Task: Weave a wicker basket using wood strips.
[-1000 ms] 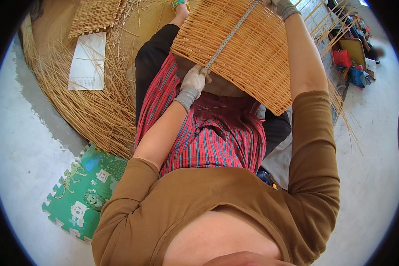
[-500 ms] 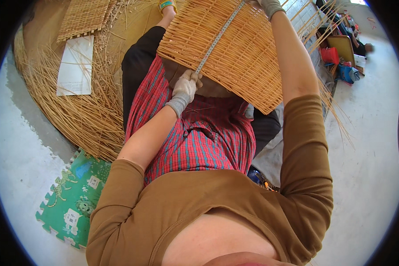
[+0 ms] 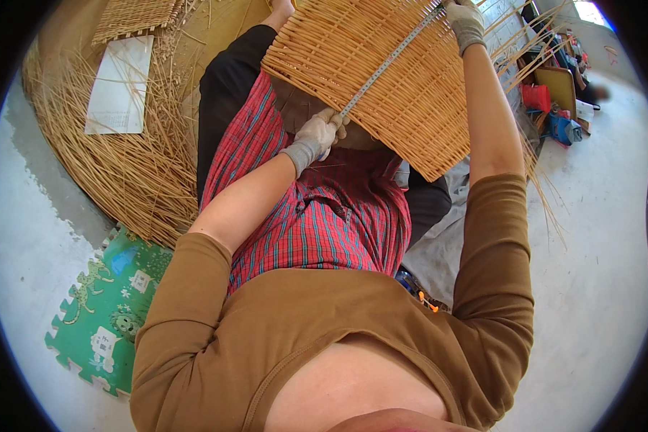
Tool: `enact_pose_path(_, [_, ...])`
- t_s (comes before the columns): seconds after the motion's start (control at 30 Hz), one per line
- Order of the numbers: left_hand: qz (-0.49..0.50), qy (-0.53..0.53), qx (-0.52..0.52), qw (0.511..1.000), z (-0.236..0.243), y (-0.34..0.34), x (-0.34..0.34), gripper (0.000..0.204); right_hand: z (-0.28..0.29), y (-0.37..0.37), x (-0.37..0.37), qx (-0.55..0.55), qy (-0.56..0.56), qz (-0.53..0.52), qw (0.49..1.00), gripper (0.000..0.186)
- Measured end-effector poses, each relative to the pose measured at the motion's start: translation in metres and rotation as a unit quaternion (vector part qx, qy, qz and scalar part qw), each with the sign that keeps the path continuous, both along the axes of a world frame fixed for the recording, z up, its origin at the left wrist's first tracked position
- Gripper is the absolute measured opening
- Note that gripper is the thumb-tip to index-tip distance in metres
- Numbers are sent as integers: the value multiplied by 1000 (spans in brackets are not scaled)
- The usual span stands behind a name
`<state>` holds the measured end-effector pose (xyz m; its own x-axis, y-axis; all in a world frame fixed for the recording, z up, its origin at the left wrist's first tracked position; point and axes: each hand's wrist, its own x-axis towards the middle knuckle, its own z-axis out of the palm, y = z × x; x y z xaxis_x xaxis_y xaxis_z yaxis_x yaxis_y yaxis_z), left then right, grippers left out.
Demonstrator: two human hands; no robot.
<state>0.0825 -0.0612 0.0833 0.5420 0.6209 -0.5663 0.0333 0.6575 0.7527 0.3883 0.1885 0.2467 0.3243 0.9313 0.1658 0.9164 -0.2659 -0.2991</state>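
A woven wicker panel [image 3: 410, 108] lies tilted across my lap, over a red plaid cloth [image 3: 338, 237] and my dark-trousered legs. A pale measuring tape [image 3: 381, 72] runs diagonally across the panel from its lower edge to the upper right. My left hand [image 3: 320, 135], in a whitish glove, is closed on the tape's lower end at the panel's near edge. My right hand [image 3: 464, 23], also gloved, grips the tape at the far upper edge; its fingertips are partly hidden.
Loose cane rods [image 3: 133, 194] surround a white sheet [image 3: 115, 86] at left, below another woven panel [image 3: 137, 14]. A green foam mat [image 3: 86, 309] lies lower left. At right, long rods stick out near a red container [image 3: 536, 97], blue bags [image 3: 561, 128] and other clutter.
The view has shifted slightly, so surroundings appear further left. My right hand sits a little lower in view than half a second ago. Both hands keep hold of the tape across the panel.
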Motion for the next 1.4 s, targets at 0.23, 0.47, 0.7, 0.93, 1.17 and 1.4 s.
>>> enact_pose_path(0.23, [-13, -7, -20, 1000, 1, 1, 5, 29, 17, 13, 63, -108, 441, 240, 858, 43])
enact_pose_path(0.47, [-20, 9, -10, 1000, 2, 2, -7, 28, -9, 35, 37, -35, -64, -31, 997, 51])
enact_pose_path(0.7, [21, -1, -28, 999, 2, -2, -1, 27, -26, 30, 29, 49, 8, 32, 998, 24])
enact_pose_path(0.93, [33, -25, -47, 998, 3, -25, 33, 27, 7, -2, 31, -13, 86, -19, 996, 26])
enact_pose_path(1.17, [19, -27, -35, 999, 0, -36, 46, 26, 6, -26, 58, 18, -43, 5, 999, 26])
enact_pose_path(1.4, [22, -30, -62, 997, -14, -32, 36, 26, -8, -18, 40, -12, 77, -47, 996, 31])
